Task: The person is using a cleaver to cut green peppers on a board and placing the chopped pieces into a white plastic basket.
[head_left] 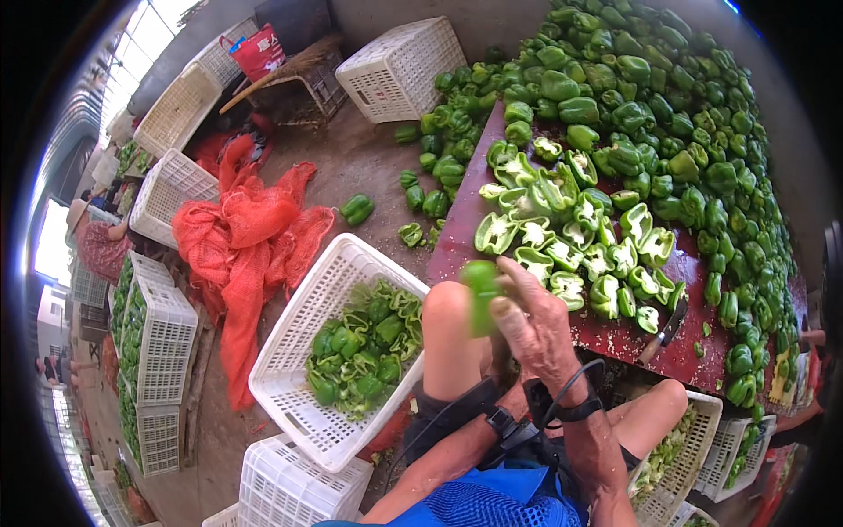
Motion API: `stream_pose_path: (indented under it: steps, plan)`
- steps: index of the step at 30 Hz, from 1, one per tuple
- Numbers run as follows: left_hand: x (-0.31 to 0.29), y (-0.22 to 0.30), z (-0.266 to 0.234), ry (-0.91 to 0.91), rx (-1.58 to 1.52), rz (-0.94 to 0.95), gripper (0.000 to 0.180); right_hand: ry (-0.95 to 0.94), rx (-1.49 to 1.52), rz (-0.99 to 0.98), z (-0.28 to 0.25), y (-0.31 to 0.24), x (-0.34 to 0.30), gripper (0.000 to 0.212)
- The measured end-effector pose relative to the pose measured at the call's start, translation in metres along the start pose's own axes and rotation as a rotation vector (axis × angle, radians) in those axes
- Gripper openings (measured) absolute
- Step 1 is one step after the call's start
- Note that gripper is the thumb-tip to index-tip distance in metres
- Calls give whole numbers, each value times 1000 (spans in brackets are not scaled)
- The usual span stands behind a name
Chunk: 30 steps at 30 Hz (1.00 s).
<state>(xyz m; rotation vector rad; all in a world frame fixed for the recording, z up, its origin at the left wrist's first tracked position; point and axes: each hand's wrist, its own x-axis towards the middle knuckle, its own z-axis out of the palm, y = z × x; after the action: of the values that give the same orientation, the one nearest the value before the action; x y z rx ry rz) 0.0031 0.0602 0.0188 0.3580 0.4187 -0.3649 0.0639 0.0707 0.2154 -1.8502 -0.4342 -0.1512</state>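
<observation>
Against the fingertips of my right hand is a green bell pepper, smeared by motion beside my knee. The thumb overlaps its edge and the fingers curl toward it. My left forearm, with a watch at the wrist, runs under the right wrist, and the left hand's fingers are hidden there. Ahead, several cut bell pepper halves lie on the red tabletop, many cut side up. A knife rests near the table's front edge. Left of my knee, a white plastic crate holds green peppers and pieces.
Whole green peppers are heaped over the table's far and right sides and spill onto the floor. Red mesh sacks lie crumpled at left. White crates stand around, one with pale scraps by my right leg. A person is at far left.
</observation>
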Motion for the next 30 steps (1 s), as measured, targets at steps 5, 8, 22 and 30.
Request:
stream_pose_path:
  steps: [5,8,22,30]
  plan:
    - [1,3,-14,4,376,285,29,167,-445,-91,-9,56,39,27]
    - [8,-4,-9,64,482,373,29,-16,-855,61,-28,125,35,23]
    - [-10,30,23,340,332,220,32,-215,-953,253,-7,171,37,38]
    - [3,36,-3,349,224,306,40,-22,-765,20,-12,168,18,23]
